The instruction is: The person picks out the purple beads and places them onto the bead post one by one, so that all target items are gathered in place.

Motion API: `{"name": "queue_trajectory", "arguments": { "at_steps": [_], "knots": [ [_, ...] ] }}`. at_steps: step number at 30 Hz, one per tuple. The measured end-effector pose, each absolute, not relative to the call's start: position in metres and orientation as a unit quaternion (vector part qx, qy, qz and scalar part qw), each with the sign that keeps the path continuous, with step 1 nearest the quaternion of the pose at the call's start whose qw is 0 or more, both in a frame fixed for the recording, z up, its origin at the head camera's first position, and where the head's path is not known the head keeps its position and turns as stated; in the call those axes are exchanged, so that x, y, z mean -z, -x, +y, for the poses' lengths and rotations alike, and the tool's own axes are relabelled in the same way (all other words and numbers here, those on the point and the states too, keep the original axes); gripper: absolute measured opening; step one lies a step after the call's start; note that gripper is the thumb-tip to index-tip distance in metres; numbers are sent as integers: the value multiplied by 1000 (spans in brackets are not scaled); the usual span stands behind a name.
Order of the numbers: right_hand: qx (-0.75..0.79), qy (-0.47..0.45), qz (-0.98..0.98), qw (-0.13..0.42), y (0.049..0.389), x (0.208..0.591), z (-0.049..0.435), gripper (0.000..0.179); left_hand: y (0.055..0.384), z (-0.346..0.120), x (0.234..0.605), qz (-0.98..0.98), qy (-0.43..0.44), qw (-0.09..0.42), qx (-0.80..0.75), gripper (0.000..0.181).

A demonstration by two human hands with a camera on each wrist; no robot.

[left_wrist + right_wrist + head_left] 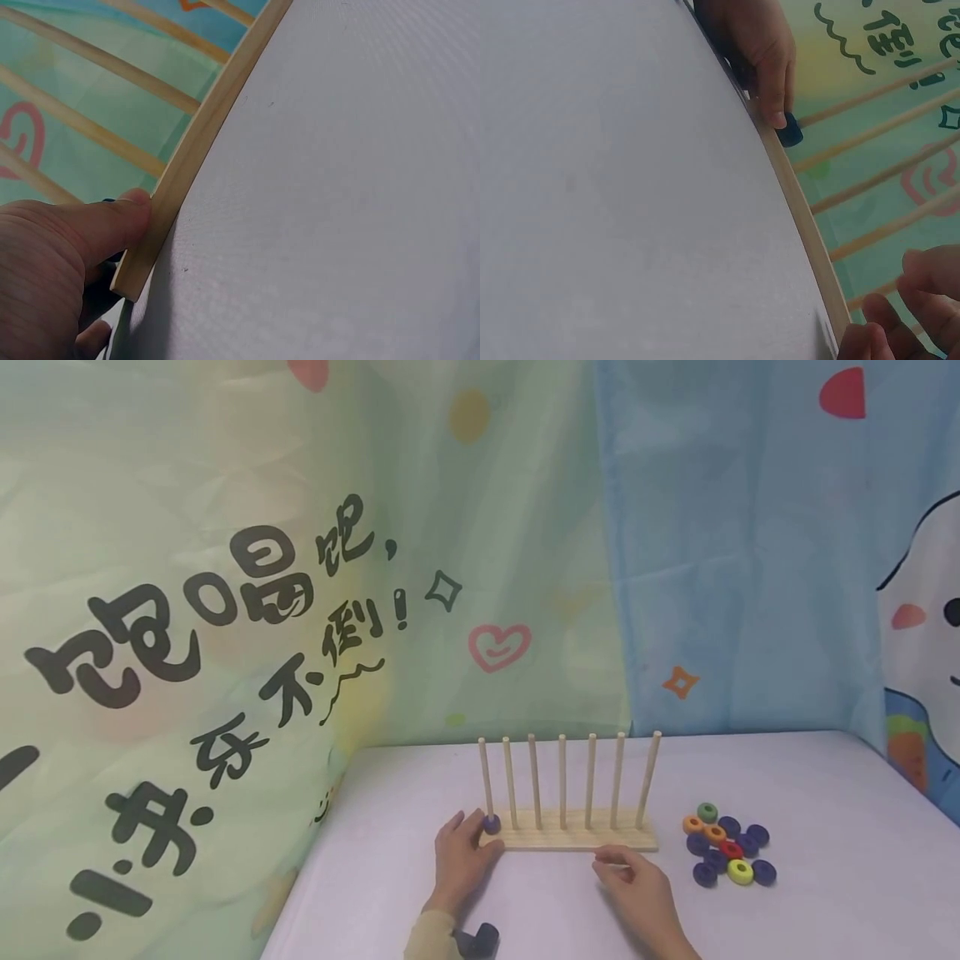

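Closest, at the bottom, a pale sleeve [431, 939] and a small dark gadget [486, 941] at the left wrist. Just past the sleeve, the left hand [463, 853], gripping the left end of a wooden rack [570, 838], with the thumb [120, 225] pressed on the front edge of the long, flat bottom board. Over by the right end of the same edge, the right hand [633, 881], with loosely bent fingers and nothing held. Can't tell if touching the wood or just beside it. On the board, seven thin pegs [562, 781], all in a row and pointing up. Around the foot of the peg farthest left, one dark blue ring [491, 825], right beside the left hand's fingers. Off to the right of the rack, a messy bunch of loose rings [764, 872] on the white surface [555, 910]. Near side of the bunch, a yellow ring [740, 862]; then a red ring [731, 845] in the middle, two orange rings [716, 827] toward the left, a green ring [707, 805] at the far side, and lots of dark blue ones mixed in. Way at the back, green cloth [525, 510] with big black writing [112, 697] and a pink heart [499, 647], then blue cloth [697, 568] with an orange star [681, 682] and a white cartoon [918, 585].
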State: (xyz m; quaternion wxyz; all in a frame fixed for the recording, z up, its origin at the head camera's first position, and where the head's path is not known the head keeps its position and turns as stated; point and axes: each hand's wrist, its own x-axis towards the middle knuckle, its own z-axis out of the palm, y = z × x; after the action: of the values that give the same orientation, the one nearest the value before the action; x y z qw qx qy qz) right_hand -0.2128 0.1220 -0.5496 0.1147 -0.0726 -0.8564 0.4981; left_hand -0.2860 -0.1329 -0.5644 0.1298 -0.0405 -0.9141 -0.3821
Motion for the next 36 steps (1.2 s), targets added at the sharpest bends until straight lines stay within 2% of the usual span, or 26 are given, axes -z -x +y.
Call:
{"name": "queue_trajectory", "arguments": {
  "at_steps": [3, 10, 17, 25, 36],
  "knots": [
    [-498, 82, -857, 104, 210, 548, 126, 18, 286, -132, 565, -914, 40, 128, 382, 57],
    [-496, 103, -854, 121, 214, 544, 133, 18, 289, -136, 558, -913, 52, 142, 379, 50],
    [-494, 109, -853, 128, 218, 542, 137, 19, 291, -139, 558, -908, 47, 143, 390, 59],
    [-457, 114, -870, 144, 211, 540, 142, 21, 289, -138, 564, -913, 33, 124, 388, 58],
    [-420, 133, -881, 173, 206, 537, 175, 22, 286, -134, 564, -913, 36, 115, 390, 58]
  ]
}}
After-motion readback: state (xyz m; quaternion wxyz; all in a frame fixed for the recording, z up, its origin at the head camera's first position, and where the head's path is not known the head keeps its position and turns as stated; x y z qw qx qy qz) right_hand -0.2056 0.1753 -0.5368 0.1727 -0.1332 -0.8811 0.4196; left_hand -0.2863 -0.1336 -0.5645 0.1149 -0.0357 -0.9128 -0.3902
